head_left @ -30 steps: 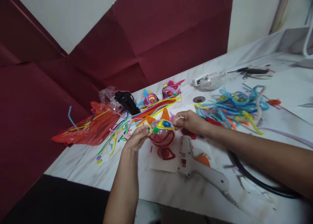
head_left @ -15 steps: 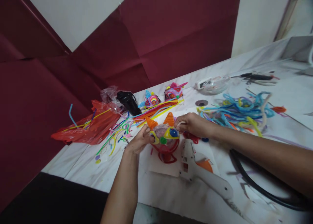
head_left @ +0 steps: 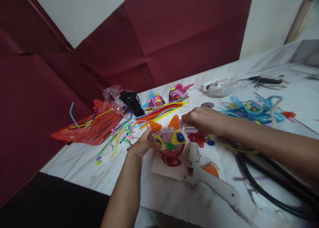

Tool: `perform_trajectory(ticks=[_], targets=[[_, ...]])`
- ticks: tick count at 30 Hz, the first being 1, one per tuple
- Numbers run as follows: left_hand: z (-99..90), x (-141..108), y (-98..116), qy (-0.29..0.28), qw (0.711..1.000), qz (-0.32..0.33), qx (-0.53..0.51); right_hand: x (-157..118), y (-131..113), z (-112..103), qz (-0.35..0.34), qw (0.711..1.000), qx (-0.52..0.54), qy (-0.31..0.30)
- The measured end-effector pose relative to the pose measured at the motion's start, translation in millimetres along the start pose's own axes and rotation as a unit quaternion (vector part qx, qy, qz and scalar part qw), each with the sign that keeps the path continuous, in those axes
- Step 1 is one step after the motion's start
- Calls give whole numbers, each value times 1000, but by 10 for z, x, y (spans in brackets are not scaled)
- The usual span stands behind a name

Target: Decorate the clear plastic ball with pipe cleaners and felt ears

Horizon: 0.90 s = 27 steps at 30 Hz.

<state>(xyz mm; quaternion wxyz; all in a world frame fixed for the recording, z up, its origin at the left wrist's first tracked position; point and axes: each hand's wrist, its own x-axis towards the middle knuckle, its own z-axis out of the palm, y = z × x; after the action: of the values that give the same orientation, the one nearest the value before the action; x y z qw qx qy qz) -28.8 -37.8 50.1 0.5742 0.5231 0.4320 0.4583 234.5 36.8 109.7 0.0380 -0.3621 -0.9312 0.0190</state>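
My left hand (head_left: 144,145) grips the left side of a craft animal head (head_left: 167,134) that has two orange pointed ears, yellow-rimmed eyes, a green nose and red trim below. Its fingers are curled round the edge beside the yellow eye. Just beyond the right ear is my right hand (head_left: 195,117), fingers bent and pinched together; what they hold, if anything, is hidden. A white glue gun (head_left: 211,185) lies to the right of the head, its nozzle end near the red coiled pieces (head_left: 198,139). Beside those is a small blue disc (head_left: 210,142).
Behind the head stand two colourful craft masks (head_left: 155,101) and a black bottle (head_left: 132,103). Red plastic (head_left: 92,130) and loose pipe cleaners spread to the left. Blue pipe cleaners (head_left: 251,110) lie on the right, with a black cable (head_left: 261,188) nearer me.
My right hand has moved up and away from the right eye of the head, toward the back. My left hand keeps its grip. The view has shifted slightly.
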Motion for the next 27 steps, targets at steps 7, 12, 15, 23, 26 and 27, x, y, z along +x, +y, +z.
perform_trajectory(ticks=[7, 12, 15, 23, 26, 27], targets=[[-20, 1, -24, -6, 1000, 9, 7, -19, -61, -124, -37, 996, -68, 39], [-63, 0, -58, -33, 999, 9, 16, -63, -154, -208, -67, 989, -108, 75], [-77, -3, -65, -42, 999, 10, 18, -64, -172, -232, -91, 982, -119, 117], [-78, -2, -57, -46, 998, 6, 31, -27, -284, -384, -54, 996, -47, 46], [-69, -7, -44, -52, 998, 3, 33, 11, -313, -418, -56, 997, -36, 33], [-63, -10, -36, -53, 998, 2, 35, 27, -321, -426, -57, 997, -39, 35]])
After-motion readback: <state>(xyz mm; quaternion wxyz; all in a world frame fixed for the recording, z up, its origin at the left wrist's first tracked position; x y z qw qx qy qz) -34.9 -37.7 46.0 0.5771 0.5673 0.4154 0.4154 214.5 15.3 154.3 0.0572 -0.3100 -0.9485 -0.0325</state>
